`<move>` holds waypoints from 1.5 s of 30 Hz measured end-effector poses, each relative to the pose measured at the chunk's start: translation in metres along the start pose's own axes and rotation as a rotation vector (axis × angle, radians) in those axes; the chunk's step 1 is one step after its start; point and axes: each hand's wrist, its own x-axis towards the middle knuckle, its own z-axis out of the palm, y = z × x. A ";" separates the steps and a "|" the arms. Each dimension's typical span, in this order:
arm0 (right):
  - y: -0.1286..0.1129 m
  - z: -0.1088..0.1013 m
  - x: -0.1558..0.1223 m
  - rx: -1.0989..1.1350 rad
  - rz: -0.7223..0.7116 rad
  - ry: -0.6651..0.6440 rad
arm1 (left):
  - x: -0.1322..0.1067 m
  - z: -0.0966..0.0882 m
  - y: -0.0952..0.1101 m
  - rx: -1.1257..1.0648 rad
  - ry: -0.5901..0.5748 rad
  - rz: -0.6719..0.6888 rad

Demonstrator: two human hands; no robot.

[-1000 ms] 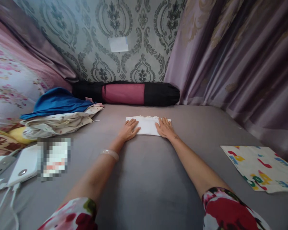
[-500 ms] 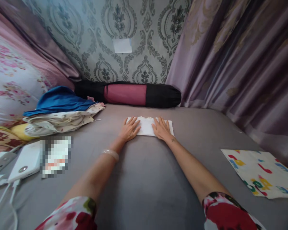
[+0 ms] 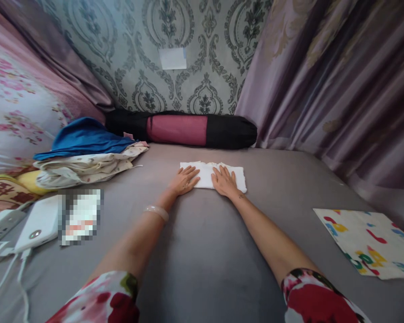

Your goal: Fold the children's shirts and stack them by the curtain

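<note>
Left sleeve (image 3: 101, 300): short, pale ground printed with large flowers in deep red, pink and olive green; right sleeve (image 3: 319, 298): same cloth, a broad red bloom edged in dark green and black; forearms bare from sleeve hem to wrist; left wrist: one smooth, rounded, translucent pale bangle (image 3: 156, 211); right wrist: a small dark mark (image 3: 241, 196), too small to read; left hand (image 3: 185, 180) and right hand (image 3: 224, 181): bare.

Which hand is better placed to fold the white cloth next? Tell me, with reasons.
Probably the right hand: it lies flat on the white cloth, next to its bare right end. The left hand rests flat on the left edge, pinning it.
</note>
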 end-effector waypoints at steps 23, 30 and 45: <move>-0.040 0.004 0.014 0.011 -0.086 0.038 | 0.002 0.002 -0.005 -0.083 0.141 -0.015; -0.061 0.001 0.024 0.008 -0.118 0.063 | 0.004 0.006 -0.011 -0.158 0.319 -0.097; -0.069 0.010 0.031 0.011 -0.083 0.006 | 0.010 0.012 -0.036 -0.457 0.446 -0.426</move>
